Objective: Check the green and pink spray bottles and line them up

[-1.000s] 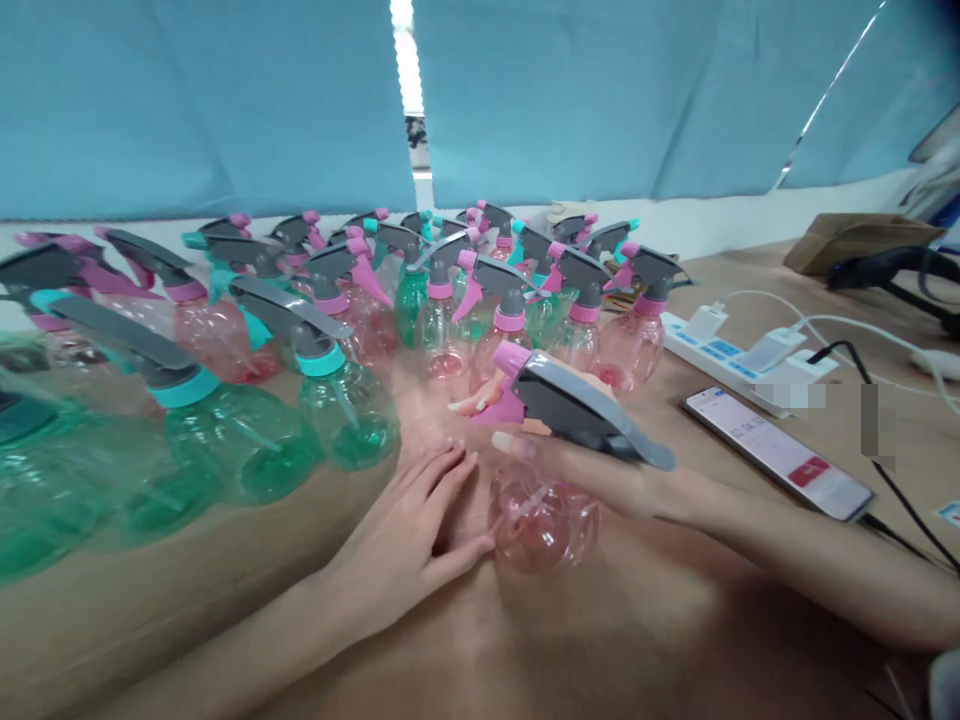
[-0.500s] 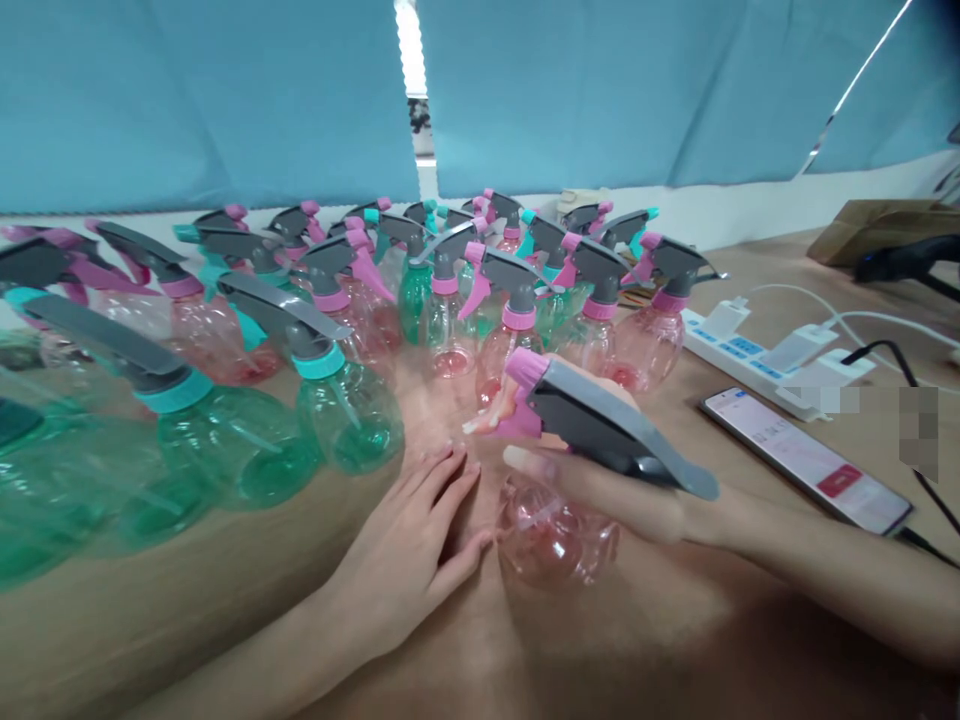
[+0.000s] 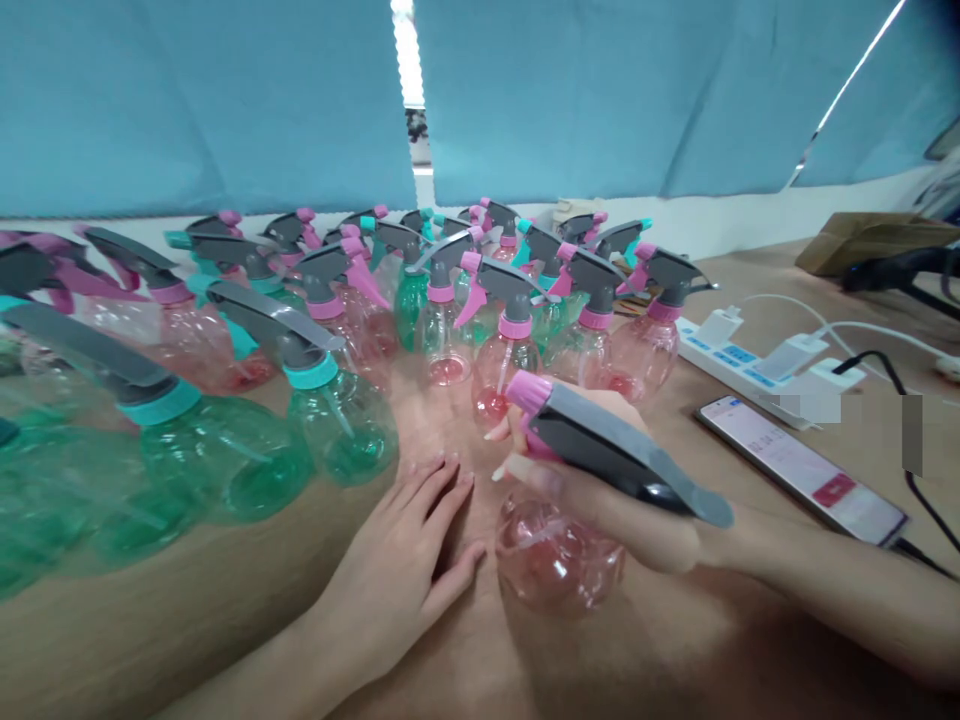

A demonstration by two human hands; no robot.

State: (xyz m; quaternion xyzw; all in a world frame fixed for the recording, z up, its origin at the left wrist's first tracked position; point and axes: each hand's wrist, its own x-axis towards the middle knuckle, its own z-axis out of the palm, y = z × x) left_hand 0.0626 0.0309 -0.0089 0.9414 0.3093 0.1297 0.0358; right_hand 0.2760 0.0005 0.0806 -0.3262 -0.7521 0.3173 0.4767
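My right hand [image 3: 637,510] is wrapped round the neck of a pink spray bottle [image 3: 559,560] with a grey head and pink nozzle. The bottle is upright, its nozzle pointing left and away from me; my fingers hide its collar and part of the trigger. Flat on the table [image 3: 450,660], palm down with fingers stretched out, lies my left hand [image 3: 397,550], just left of that bottle and touching no bottle. Beyond the left hand stands a green spray bottle [image 3: 349,440] with a turquoise collar.
Several more pink and green spray bottles fill the left and back, such as a pink one [image 3: 448,345]. A phone [image 3: 810,475] and a white power strip [image 3: 750,365] with chargers and cables lie right. Behind hangs a blue curtain [image 3: 562,90]; a brown box [image 3: 862,243] stands back right.
The right hand's fingers have closed in more tightly around the bottle's neck and trigger. The left hand stays flat in place. The whole view has shifted slightly.
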